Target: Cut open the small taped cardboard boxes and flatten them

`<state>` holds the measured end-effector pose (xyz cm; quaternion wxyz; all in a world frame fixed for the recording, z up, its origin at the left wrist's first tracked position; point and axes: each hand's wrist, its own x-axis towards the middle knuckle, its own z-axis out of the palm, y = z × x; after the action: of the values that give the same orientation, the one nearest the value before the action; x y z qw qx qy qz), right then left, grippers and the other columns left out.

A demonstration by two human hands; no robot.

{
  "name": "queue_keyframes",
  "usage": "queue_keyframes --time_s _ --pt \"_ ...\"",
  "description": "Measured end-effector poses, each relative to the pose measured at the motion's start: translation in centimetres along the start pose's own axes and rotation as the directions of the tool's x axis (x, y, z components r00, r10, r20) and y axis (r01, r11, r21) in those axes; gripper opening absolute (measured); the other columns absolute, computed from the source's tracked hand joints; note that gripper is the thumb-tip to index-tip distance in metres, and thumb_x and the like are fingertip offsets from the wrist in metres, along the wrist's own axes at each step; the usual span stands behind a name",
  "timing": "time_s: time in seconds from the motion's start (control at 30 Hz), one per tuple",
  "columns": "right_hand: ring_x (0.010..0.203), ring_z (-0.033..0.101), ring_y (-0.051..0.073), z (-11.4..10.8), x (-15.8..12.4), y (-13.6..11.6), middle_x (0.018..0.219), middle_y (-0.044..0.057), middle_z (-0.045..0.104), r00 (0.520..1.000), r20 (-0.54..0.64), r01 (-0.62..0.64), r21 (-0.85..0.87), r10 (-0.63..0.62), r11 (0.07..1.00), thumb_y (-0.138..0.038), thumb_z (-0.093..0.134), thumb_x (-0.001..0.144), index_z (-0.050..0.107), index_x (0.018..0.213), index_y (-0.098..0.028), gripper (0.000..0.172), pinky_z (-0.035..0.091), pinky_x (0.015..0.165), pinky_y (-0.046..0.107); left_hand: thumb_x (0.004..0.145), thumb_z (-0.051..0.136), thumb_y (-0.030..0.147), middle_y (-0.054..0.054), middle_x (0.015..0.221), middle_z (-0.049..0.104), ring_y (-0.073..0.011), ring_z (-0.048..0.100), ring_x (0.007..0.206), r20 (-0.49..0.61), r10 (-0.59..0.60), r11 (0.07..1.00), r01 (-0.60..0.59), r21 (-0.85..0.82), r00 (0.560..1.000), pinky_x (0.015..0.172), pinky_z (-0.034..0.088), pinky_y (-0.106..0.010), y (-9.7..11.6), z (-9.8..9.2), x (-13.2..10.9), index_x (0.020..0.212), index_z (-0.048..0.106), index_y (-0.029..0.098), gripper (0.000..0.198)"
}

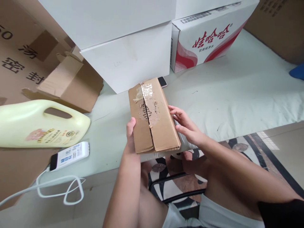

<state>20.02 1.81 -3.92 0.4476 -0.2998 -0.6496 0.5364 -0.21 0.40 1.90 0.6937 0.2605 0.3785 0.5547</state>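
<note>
A small brown cardboard box (163, 133) lies lengthwise before me at the front edge of the cloth-covered table. Its two top flaps meet at a narrow gap, with torn paper and a scrap of clear tape near the far end. My left hand (130, 129) grips the box's left side, thumb along the top edge and the other fingers hidden beneath or behind it. At the right side, my right hand (185, 125) has its fingers apart, the tips at or very near the box wall. A dark phone (162, 82) shows partly behind the box.
White boxes (133, 57) stand stacked at the back, beside a red-and-white water carton (204, 41). To the left lie a pale yellow jug (21, 123), a white power bank (73, 155) with a cable (78, 186), and an open cardboard box (76, 82). A blue object (297, 72) is at far right.
</note>
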Motion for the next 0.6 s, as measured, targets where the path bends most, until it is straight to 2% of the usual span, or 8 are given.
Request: queue_keyframes --time_s 0.17,0.37,0.6 --pt "0.16 0.028 0.029 0.02 0.04 0.01 0.167 0.007 0.034 1.0 0.0 -0.015 0.001 0.015 1.0 -0.059 0.058 0.096 0.047 0.131 -0.035 0.044 0.025 0.13 0.059 0.072 0.067 0.07 -0.01 0.101 0.081 -0.0408 0.061 0.135 0.005 0.006 1.0 -0.006 0.007 1.0 0.108 0.057 -0.052 0.05 0.14 -0.01 0.089 0.07 0.022 0.051" --pt "0.16 0.028 0.029 0.05 -0.02 0.23 0.166 0.008 0.034 1.0 -0.004 -0.022 0.003 0.022 1.0 -0.06 0.058 0.095 0.046 0.131 -0.036 0.045 0.025 0.13 0.059 0.075 0.063 0.072 -0.012 0.109 0.079 -0.0411 0.055 0.142 0.007 0.016 0.999 -0.017 0.031 1.0 0.11 0.056 -0.053 0.02 0.27 0.03 0.1 0.071 0.021 0.057" --pt "0.159 0.03 0.028 0.05 -0.08 0.46 0.166 0.006 0.033 1.0 0.001 0.008 0.003 -0.008 1.0 -0.056 0.056 0.098 0.046 0.132 -0.037 0.04 0.025 0.13 0.059 0.072 0.066 0.072 -0.01 0.105 0.081 -0.0413 0.06 0.136 -0.009 0.012 1.0 -0.012 0.011 1.0 0.108 0.057 -0.053 -0.11 0.13 0.09 0.091 0.072 0.022 0.054"
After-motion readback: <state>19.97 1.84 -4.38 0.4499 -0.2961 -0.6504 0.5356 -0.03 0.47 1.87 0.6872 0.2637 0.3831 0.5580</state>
